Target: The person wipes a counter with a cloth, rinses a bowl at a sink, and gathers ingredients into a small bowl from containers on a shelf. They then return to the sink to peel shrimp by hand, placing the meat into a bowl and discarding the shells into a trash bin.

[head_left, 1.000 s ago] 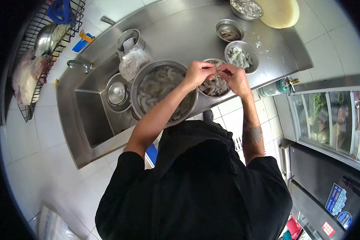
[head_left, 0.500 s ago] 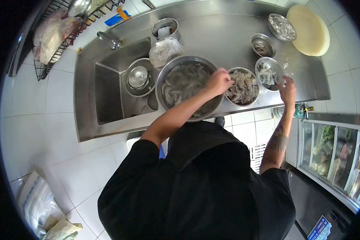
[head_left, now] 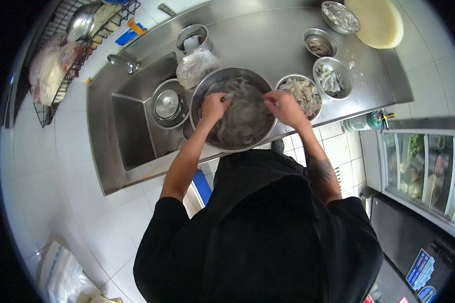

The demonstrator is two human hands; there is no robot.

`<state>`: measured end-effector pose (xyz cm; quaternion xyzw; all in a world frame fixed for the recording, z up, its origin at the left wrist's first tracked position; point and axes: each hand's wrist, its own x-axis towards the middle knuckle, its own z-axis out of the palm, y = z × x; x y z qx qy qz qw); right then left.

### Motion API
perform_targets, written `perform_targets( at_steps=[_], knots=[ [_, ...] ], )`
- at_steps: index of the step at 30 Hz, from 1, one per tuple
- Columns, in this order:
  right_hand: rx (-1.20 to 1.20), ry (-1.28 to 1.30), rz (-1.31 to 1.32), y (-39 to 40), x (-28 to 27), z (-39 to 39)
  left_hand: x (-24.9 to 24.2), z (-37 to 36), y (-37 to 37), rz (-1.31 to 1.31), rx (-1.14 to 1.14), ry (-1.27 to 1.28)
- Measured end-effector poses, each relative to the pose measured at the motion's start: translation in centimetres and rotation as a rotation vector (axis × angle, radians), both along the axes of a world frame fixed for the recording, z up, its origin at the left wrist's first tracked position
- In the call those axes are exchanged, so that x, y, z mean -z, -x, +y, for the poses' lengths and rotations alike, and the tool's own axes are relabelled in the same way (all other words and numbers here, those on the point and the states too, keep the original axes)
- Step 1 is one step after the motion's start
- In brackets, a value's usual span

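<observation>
A large steel bowl of cloudy water holds many raw grey shrimp. My left hand is over its left side, fingers pinched on what looks like a shrimp, a small greyish bit showing at the fingertips. Over the bowl's right rim, my right hand has its fingers pressed together; what they hold, if anything, is too small to make out. Partly behind that hand stands a smaller bowl of shrimp shells and heads. Beyond it sits a steel bowl with peeled shrimp.
Two more steel bowls stand farther back, beside a round pale board. Left are a plastic bag, a steel pot and a sink with nested bowls. A glass-fronted fridge stands at right.
My right hand has moved left from the peeled-shrimp bowl to the large bowl's right rim. My left hand has gone from the shell bowl to the large bowl's left side. The view has shifted.
</observation>
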<state>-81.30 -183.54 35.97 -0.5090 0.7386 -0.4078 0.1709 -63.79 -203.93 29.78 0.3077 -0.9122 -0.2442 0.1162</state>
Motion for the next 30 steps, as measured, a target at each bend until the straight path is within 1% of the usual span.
perform_targets(
  at_steps=[1,2,4,5,6,7,8,9,10,11,12,14,15,17,18,20,21,22,24,25,27,28,29,30],
  knots=[
    [-0.047,0.012,0.016,-0.9,0.0,-0.6,-1.2,0.3,0.0,0.203,-0.125,-0.204],
    [-0.096,0.023,0.033,-1.6,0.0,-1.2,-2.3,0.4,0.1,0.201,-0.111,-0.206],
    [-0.056,0.093,0.170,-3.5,1.1,-2.3,-4.2,0.5,0.4,0.178,-0.220,-0.493],
    [-0.048,0.093,0.173,-4.3,1.0,-2.9,-4.6,1.1,0.9,0.299,-0.289,-0.758],
    [-0.003,0.136,0.297,-5.1,0.8,-3.5,-5.0,1.6,1.2,0.299,-0.282,-0.759],
    [0.040,0.179,0.422,-5.4,0.6,-3.8,-5.7,2.2,1.6,0.378,-0.288,-0.896],
    [0.042,0.179,0.427,-5.2,0.4,-3.9,-6.2,2.6,2.0,0.458,-0.292,-1.032],
    [0.066,0.166,0.529,-5.0,0.2,-4.1,-6.4,2.9,2.5,0.461,-0.289,-1.032],
    [0.089,0.152,0.630,-4.8,0.1,-4.3,-6.5,3.1,2.9,0.458,-0.264,-1.103],
    [0.087,0.153,0.630,-4.3,0.0,-4.2,-6.5,3.1,3.1,0.455,-0.241,-1.173],
    [0.066,0.164,0.640,-3.5,-0.1,-3.9,-6.7,2.8,3.3,0.456,-0.245,-1.172],
    [0.043,0.170,0.647,-2.3,-0.6,-3.0,-7.2,2.1,4.0,0.199,-0.090,-1.019],
    [0.064,0.136,0.624,-1.7,-0.9,-2.5,-7.3,2.3,4.2,0.198,-0.090,-1.024],
    [0.080,0.068,0.577,-0.3,-1.2,-1.7,-8.5,3.3,5.1,0.393,0.202,-0.341],
    [0.081,0.064,0.577,0.3,-1.2,-1.5,-8.7,3.6,5.7,0.393,0.203,-0.346],
    [0.038,0.151,0.570,1.3,-1.3,-0.9,-8.6,3.7,7.3,0.505,0.557,-0.138],
    [0.050,0.174,0.537,1.7,-1.6,-0.5,-7.9,3.7,8.1,0.549,0.610,-0.105],
    [0.048,0.170,0.538,2.1,-1.0,-0.2,-7.4,3.5,8.9,0.551,0.608,-0.109],
    [0.131,0.117,0.484,3.0,0.7,0.3,-6.8,3.5,10.1,0.384,0.656,-0.038],
    [0.149,0.185,0.458,3.2,0.7,0.6,-7.0,4.1,10.4,0.388,0.655,-0.042],
    [0.177,0.214,0.423,3.6,1.3,1.2,-7.3,5.5,11.3,0.421,0.685,0.158],
    [0.208,0.249,0.384,3.8,1.7,1.5,-6.6,6.1,11.8,0.423,0.690,0.155],
    [0.243,0.159,0.285,3.8,2.3,2.0,-5.8,6.7,12.3,0.358,0.623,0.214],
    [0.251,0.159,0.285,4.0,3.0,2.5,-5.1,7.0,12.6,0.293,0.556,0.273]
  ],
)
